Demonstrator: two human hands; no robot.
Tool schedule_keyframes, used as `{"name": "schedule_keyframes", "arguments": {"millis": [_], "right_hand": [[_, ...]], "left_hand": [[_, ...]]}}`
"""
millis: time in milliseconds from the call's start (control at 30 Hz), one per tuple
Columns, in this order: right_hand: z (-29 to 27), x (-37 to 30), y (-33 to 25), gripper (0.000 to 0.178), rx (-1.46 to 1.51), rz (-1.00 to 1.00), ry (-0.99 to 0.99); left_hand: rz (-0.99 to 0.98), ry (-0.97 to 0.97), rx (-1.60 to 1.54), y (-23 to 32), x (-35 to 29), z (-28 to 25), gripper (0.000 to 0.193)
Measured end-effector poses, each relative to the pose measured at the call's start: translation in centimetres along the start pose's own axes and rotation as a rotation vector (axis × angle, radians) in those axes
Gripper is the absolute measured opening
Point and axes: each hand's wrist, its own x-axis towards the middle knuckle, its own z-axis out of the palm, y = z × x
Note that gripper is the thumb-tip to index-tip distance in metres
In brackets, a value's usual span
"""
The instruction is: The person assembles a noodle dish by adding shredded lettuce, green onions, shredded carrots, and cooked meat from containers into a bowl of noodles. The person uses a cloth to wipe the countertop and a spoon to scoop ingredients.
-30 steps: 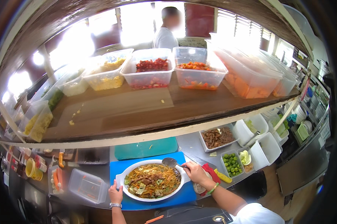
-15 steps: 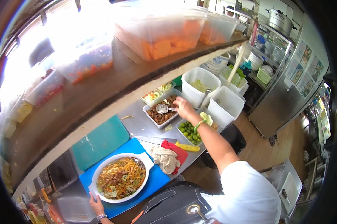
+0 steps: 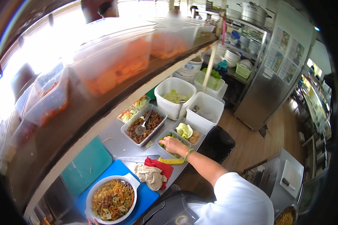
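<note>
My right hand (image 3: 172, 145) reaches down into a clear tub of small green limes (image 3: 162, 144), its fingers curled in among the fruit and their tips partly hidden. A green bracelet circles that wrist. At the lower edge of the head view, my left hand (image 3: 91, 221) shows only a few fingers, gripping the end of a white oval dish (image 3: 88, 202). Noodles (image 3: 112, 198) topped with brown meat and greens fill the dish, which rests on a blue cutting board (image 3: 148, 198). A metal spoon (image 3: 141, 129) lies in a tub of cooked meat pieces (image 3: 154, 122).
A yellow-handled knife (image 3: 171, 161) lies beside a beige cloth (image 3: 149, 176) and a red cloth (image 3: 168, 168). White bins (image 3: 203, 112) and a tub with cut cabbage (image 3: 184, 130) stand beyond my right hand. Overhead, a shelf (image 3: 69, 123) bears plastic containers.
My right hand has left the spoon in the meat tub and moved nearer, into the limes. The view has shifted, and less of my left hand shows at the dish.
</note>
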Motion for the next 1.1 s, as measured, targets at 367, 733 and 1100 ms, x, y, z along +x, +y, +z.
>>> {"name": "schedule_keyframes", "arguments": {"millis": [367, 733, 1100], "right_hand": [[0.8, 1.2, 0.0, 0.015, 0.015, -0.032, 0.036], [-1.3, 3.1, -5.9, 0.039, 2.054, 0.384, -0.045], [6.5, 3.4, -23.0, 0.032, 0.808, -0.494, 0.0]], "left_hand": [[0.034, 0.082, 0.107, 0.9, -0.6, -0.3, 0.048], [0.06, 0.156, -0.113, -3.3, 1.1, 2.2, 0.047], [-0.11, 0.214, 0.162, -2.8, 0.6, 2.6, 0.057]]}}
